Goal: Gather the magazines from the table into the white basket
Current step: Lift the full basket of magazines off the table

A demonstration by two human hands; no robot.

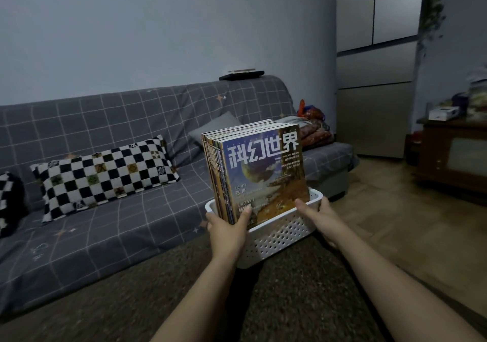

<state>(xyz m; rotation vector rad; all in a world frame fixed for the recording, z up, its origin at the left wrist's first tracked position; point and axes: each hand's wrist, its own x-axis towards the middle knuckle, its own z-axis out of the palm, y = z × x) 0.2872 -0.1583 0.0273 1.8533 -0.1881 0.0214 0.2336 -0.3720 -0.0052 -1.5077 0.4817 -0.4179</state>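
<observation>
Magazines (259,173) stand upright in the white basket (279,233). The left hand (228,227) grips its left end, thumb against the front cover; the right hand (320,213) grips the right rim.

Worn on the head, looking forward and slightly down along both outstretched forearms. Close to the white basket (276,236) of upright magazines (263,167) (held at arm's length), with a grey checked sofa (105,204) beyond, left. Only one view.
</observation>
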